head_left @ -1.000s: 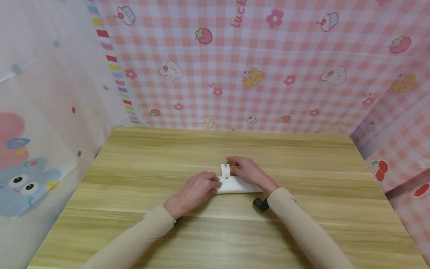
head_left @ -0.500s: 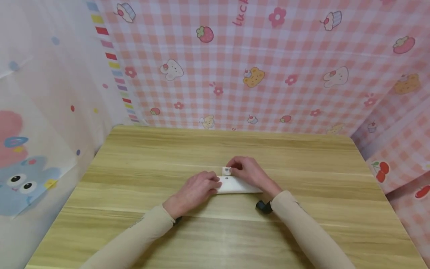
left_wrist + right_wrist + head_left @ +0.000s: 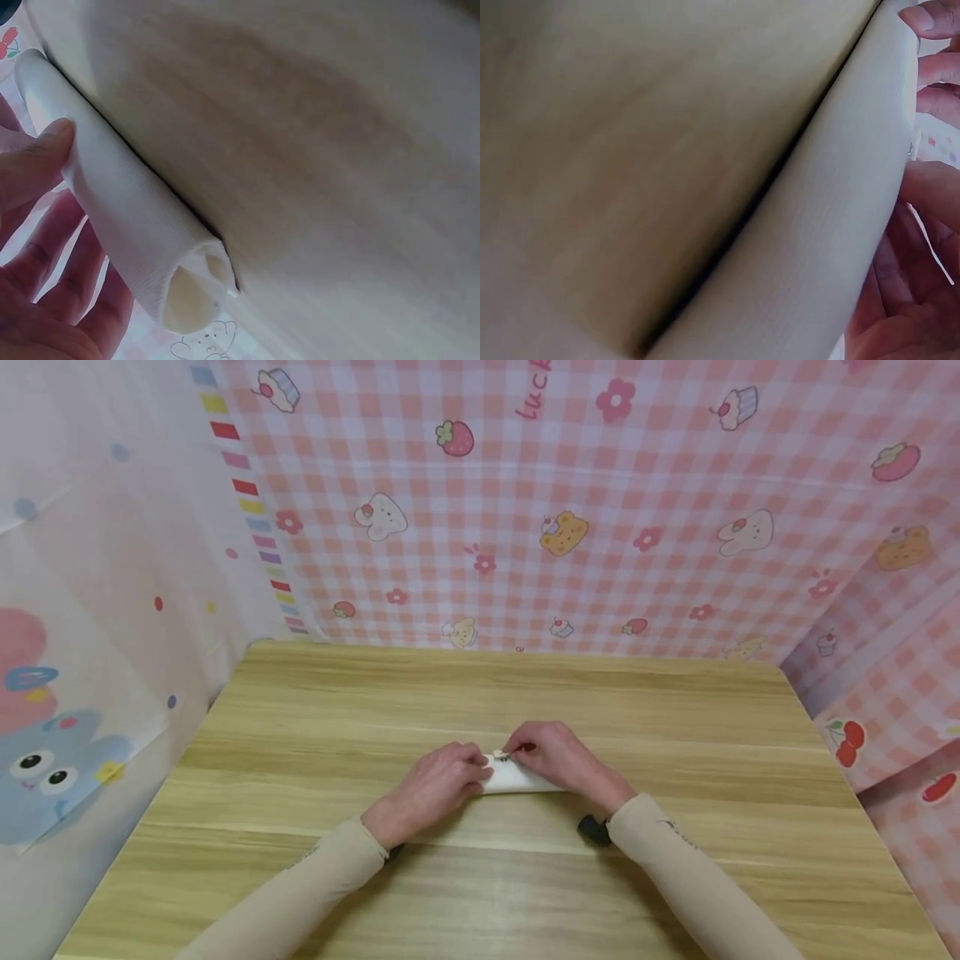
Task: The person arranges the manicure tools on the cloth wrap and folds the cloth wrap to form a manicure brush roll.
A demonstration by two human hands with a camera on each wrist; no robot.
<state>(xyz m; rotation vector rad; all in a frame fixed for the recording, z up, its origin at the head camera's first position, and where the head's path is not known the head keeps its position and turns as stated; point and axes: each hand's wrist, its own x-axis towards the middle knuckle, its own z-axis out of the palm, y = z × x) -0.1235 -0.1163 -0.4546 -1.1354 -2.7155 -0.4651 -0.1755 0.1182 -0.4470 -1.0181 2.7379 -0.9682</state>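
A white rolled-up sheet (image 3: 522, 780) lies crosswise on the table between both hands. Its hollow, open end (image 3: 187, 300) shows in the left wrist view. My left hand (image 3: 438, 781) holds the roll's left part, thumb on the near side and fingers behind. A short white strap with a metal snap (image 3: 500, 756) is folded down over the roll's top. The fingers of my right hand (image 3: 558, 755) pinch this strap at its right side. In the right wrist view, the roll's smooth near side (image 3: 817, 210) hides most of the strap.
The wood-grain table (image 3: 480, 877) spreads around the hands. A pink checked cloth (image 3: 502, 477) hangs behind its far edge, and a white printed cloth (image 3: 97, 577) hangs at the left. A black wrist device (image 3: 594, 829) sits below my right wrist.
The strap stood up behind the roll and now lies folded forward onto it. My right hand has come slightly nearer with the strap. My left hand has stayed in place on the roll.
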